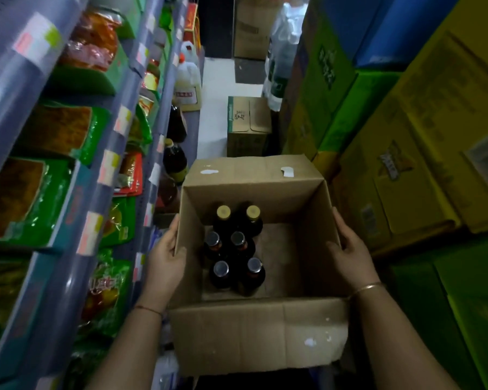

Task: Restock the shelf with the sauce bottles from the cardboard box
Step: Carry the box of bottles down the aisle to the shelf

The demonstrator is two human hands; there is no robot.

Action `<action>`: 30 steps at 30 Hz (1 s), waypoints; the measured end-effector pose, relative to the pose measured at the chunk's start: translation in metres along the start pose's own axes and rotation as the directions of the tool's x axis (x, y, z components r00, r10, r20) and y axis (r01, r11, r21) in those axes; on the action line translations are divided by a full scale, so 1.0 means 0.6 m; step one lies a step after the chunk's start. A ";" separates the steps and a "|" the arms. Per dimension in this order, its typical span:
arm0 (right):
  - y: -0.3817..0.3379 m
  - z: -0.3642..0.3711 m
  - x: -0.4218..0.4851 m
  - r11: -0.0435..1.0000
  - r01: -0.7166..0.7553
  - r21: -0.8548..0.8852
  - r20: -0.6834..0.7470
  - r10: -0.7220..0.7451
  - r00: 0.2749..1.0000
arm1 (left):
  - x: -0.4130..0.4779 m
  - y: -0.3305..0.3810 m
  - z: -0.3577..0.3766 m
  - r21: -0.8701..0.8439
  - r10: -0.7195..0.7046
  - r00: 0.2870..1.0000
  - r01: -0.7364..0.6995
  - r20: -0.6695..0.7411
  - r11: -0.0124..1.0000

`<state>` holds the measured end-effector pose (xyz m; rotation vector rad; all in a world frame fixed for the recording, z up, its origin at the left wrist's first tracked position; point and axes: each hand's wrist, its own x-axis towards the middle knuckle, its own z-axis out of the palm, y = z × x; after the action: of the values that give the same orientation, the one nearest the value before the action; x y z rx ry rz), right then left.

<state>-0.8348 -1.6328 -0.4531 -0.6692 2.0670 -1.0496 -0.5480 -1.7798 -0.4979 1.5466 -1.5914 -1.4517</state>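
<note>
Six sauce bottles upright in cardboard box; left hand, right hand gripping opposite walls. Carrying step; next, probably box down beside shelf.

Green snack packets lay left; stacked yellow & green cartons stood right; closed brown carton sat on floor ahead.

Left hand and right hand apart, fingers curled, gripping.
</note>
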 end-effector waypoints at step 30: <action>0.264 0.173 0.276 0.991 0.124 -0.053 0.082 -0.120 0.989 | 0.212 -0.285 0.118 0.163 0.085 0.989 -0.064 -0.124 0.985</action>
<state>-0.8745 -1.7131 -0.6879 -0.8623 2.0162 -1.0176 -0.5729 -1.8372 -0.7139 1.6158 -1.7017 -1.1836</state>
